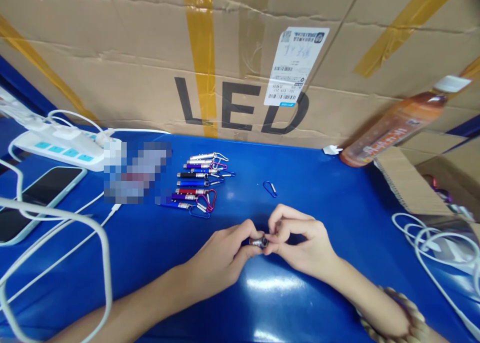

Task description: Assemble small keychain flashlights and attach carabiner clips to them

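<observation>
My left hand (230,248) is closed around a small mini flashlight (257,242), whose silver, label-wrapped end points right; most of its body is hidden by the fingers. Against that end, my right hand (302,233) pinches with thumb and fingertips; whatever is between them is too small to make out. Beyond the hands lies a loose blue carabiner clip (270,189). To the left, several mini flashlights (193,183) in silver, purple, black, blue and red lie side by side in a column, with carabiner clips at their right ends.
A large cardboard box (150,48) marked LED stands behind the blue table (240,308). At left are a power strip (75,155), a phone (48,188) and white cables (107,263). A tilted drink bottle (397,125), an open carton (412,183) and a coiled cable (423,245) occupy the right.
</observation>
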A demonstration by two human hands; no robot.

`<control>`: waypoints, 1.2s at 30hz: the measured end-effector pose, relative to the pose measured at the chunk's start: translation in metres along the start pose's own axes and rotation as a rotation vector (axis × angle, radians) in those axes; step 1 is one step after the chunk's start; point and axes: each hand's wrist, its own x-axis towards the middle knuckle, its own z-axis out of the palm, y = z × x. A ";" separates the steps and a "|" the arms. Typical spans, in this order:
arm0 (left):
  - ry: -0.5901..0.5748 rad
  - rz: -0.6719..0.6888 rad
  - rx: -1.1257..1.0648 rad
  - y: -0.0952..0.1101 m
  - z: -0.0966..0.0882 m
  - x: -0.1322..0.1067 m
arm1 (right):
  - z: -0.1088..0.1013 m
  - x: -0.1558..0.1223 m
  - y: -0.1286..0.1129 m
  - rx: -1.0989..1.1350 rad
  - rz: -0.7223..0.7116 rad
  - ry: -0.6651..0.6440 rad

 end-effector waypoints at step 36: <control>0.132 -0.135 -0.010 0.001 -0.002 0.004 | -0.005 0.006 -0.002 -0.139 -0.039 -0.030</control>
